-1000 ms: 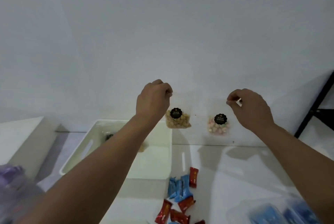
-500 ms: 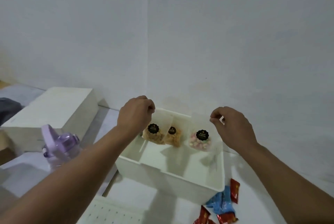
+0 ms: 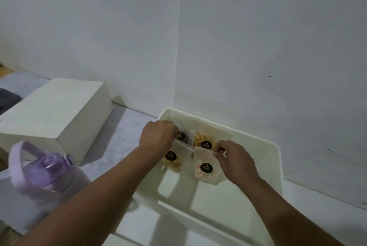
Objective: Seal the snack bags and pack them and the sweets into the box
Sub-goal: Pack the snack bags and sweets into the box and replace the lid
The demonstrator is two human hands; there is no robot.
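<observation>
I've got my left hand (image 3: 157, 139) pinching the nut bag (image 3: 172, 161) and my right hand (image 3: 234, 161) the sweets bag (image 3: 205, 170), both hanging inside the box (image 3: 277, 166); dropped now, they'd likely topple onto the two bags at 12 o'clock.

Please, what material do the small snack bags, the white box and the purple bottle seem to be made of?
The small clear snack bags look like thin glossy plastic film: the snacks show through. The white open box seems to be moulded plastic with a smooth finish, judging by its rounded rim and corners. The translucent purple bottle appears to be plastic too, since light passes through its lid and handle.
</observation>
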